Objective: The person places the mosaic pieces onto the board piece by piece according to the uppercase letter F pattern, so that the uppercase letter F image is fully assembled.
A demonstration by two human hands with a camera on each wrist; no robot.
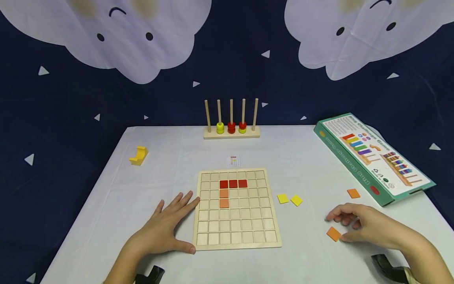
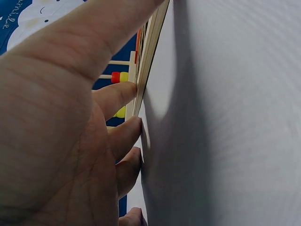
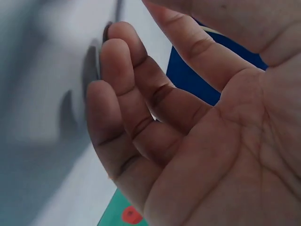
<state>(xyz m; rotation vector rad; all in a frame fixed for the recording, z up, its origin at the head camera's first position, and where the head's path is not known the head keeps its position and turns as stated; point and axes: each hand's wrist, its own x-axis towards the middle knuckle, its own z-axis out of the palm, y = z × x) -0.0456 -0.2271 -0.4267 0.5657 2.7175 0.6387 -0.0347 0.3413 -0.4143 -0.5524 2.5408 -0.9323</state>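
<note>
My left hand (image 1: 166, 227) lies spread on the white cloth, its index finger and thumb against the left edge of the wooden grid board (image 1: 244, 247). On the board, three red tiles (image 1: 233, 184) form a row, with two orange tiles (image 1: 224, 198) in a column below the leftmost. At the right, my right hand (image 1: 369, 225) has loosely bent fingers, and its thumb tip is right at the corner of a loose orange tile (image 1: 333, 234). Another orange tile (image 1: 353, 193) lies beyond that hand. Two yellow tiles (image 1: 289, 199) lie between board and right hand.
A small printed pattern card (image 1: 233, 160) lies behind the board. Farther back stands a peg rack (image 1: 231, 134) with red and yellow rings. A yellow curved block (image 1: 139, 155) is at the left, and a green game box (image 1: 374, 157) at the right.
</note>
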